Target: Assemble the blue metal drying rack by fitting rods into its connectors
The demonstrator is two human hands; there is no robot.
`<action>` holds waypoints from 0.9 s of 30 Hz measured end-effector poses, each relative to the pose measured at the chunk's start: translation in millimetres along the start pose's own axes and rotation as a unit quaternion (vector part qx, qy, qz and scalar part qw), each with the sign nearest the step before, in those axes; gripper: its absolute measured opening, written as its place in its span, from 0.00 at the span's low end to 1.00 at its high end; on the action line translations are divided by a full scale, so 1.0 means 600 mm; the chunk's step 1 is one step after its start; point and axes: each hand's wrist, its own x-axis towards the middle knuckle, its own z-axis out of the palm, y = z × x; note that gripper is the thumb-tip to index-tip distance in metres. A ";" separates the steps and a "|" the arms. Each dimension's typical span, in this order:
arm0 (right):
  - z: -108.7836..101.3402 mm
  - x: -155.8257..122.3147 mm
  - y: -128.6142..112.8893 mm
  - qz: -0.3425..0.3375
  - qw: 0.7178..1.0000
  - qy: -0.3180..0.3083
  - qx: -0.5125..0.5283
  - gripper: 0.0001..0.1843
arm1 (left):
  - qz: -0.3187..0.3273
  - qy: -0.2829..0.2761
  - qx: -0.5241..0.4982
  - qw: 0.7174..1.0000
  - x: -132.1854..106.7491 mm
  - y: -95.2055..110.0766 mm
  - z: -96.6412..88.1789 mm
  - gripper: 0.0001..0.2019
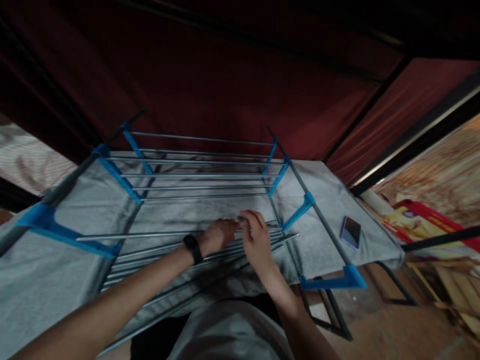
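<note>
My left hand point(221, 233), with a black watch point(193, 249) on the wrist, is closed around a thin metal rod point(150, 235). The rod's left end lies over the large blue bracket point(71, 235) at the near left. Just beside it, my right hand point(257, 236) curls thumb and fingers together close to my left fingertips; what they pinch is hidden. Under both hands several loose metal rods point(157, 259) lie side by side on grey cloth. Ahead stands a partly built rack whose crossbars point(202, 175) run between blue brackets point(119, 173).
A phone point(351, 232) lies on the grey cloth point(318, 220) to the right. Dark side poles point(330, 227) carry more blue brackets point(333, 281). Dark red fabric point(232, 70) hangs behind. At far right are a red and yellow package point(423, 220) and a wooden item point(453, 285).
</note>
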 end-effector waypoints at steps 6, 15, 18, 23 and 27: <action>-0.035 -0.117 0.178 0.169 0.978 0.125 0.008 0.20 | -0.048 0.017 0.037 0.998 -0.014 0.030 0.001 0.20; -0.045 -0.072 0.270 0.223 0.954 0.192 0.050 0.36 | -0.052 0.060 0.040 0.996 -0.012 0.031 -0.024 0.21; -0.058 -0.045 0.274 0.218 0.954 0.195 0.063 0.35 | -0.050 0.075 0.038 0.995 -0.014 0.028 -0.025 0.22; -0.076 -0.018 0.277 0.221 0.957 0.185 0.037 0.28 | -0.060 0.082 0.039 0.994 -0.015 0.028 -0.036 0.23; -0.075 -0.014 0.285 0.168 0.958 0.233 0.019 0.21 | -0.051 0.100 0.057 0.992 -0.020 0.034 -0.043 0.23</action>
